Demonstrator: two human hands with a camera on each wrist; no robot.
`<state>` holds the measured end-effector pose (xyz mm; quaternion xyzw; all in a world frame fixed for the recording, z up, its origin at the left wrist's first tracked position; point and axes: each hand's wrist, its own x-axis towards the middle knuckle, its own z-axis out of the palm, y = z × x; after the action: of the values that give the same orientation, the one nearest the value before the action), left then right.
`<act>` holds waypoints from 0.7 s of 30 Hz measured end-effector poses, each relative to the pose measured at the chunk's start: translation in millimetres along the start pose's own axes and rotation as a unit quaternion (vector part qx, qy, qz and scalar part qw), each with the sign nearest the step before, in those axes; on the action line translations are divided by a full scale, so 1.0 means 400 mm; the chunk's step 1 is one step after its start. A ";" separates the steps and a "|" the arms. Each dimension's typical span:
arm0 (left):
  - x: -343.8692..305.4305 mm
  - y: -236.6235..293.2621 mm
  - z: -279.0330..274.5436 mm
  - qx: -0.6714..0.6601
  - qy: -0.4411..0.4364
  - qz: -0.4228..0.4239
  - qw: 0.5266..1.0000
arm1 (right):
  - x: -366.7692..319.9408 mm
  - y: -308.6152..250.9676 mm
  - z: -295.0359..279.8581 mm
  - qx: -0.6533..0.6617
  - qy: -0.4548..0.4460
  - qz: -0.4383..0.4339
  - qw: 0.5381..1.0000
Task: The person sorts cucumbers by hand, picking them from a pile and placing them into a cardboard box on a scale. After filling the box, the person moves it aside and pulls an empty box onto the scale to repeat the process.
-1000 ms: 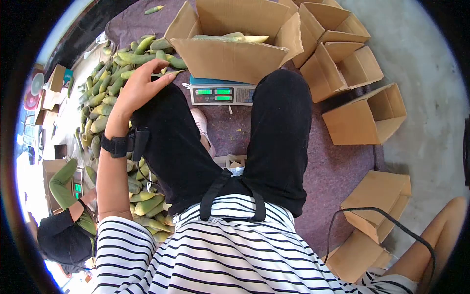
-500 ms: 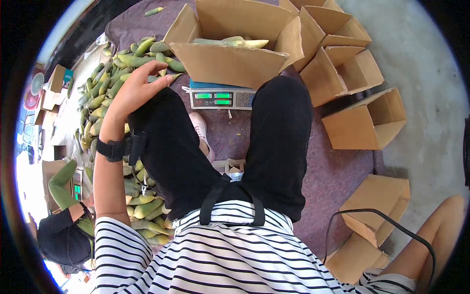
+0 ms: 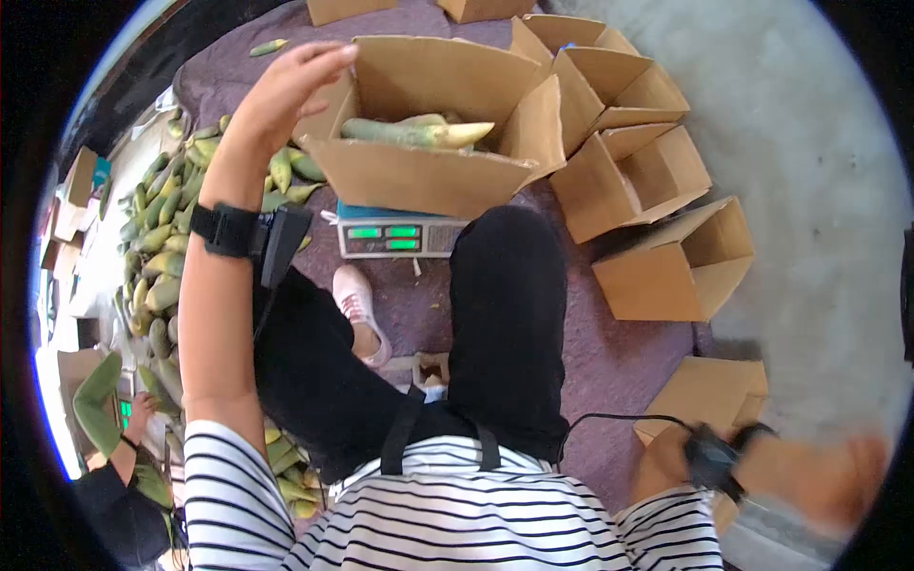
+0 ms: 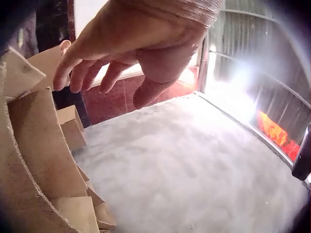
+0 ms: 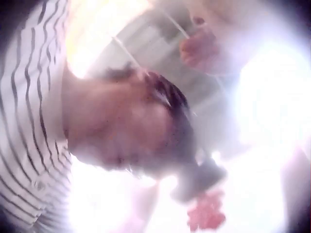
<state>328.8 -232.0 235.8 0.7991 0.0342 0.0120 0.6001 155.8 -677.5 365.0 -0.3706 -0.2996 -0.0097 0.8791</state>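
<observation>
My left hand [image 3: 290, 93] hangs over the left flap of the large open carton [image 3: 419, 178], its fingers loosely extended and holding nothing. In the left wrist view that hand [image 4: 136, 41] hangs relaxed beside cardboard flaps [image 4: 43, 141]; whether it touches the carton I cannot tell. Several green-and-white long vegetables [image 3: 409, 133] lie inside the carton, which stands on a scale [image 3: 395, 238] with lit green displays. At the far right my right hand [image 3: 847, 481] is blurred, near the floor's edge of view; its finger position is unclear, and the right wrist view is washed out.
Green vegetables [image 3: 162, 228] are piled on the left. Open empty cartons [image 3: 657, 276] line the right side, and another carton [image 3: 709, 395] lies lower right. A second person's green sleeve [image 3: 100, 400] shows at lower left. A cable [image 3: 619, 416] runs to my right wrist.
My left hand has risen from beside my knee to the carton's left side. My right forearm and hand have swung out into view at the lower right. The head view has shifted.
</observation>
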 end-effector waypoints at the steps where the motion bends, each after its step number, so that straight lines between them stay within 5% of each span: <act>1: 0.010 -0.013 -0.013 -0.007 -0.005 0.005 1.000 | 0.009 -0.008 0.011 -0.006 0.005 -0.004 1.000; 3: 0.038 -0.049 -0.026 0.014 0.016 -0.036 0.999 | 0.095 0.186 -0.073 0.105 0.133 0.160 0.972; 4: 0.050 -0.062 -0.031 0.029 0.031 -0.038 0.998 | 0.099 0.243 -0.149 0.227 0.180 0.199 0.936; 6: 0.088 -0.098 -0.040 0.031 0.037 -0.031 0.998 | 0.094 0.311 -0.258 0.232 0.258 0.228 0.910; 19: 0.175 -0.191 -0.055 0.168 0.094 0.033 0.981 | 0.146 0.443 -0.339 0.263 0.233 0.240 0.905; 21: 0.178 -0.189 -0.049 0.207 0.095 0.028 0.973 | 0.139 0.463 -0.320 -0.017 0.232 0.257 0.938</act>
<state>395.4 -187.1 167.0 0.9018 0.0706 0.0974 0.4152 312.4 -616.1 205.3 -0.4372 0.0179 0.1259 0.8903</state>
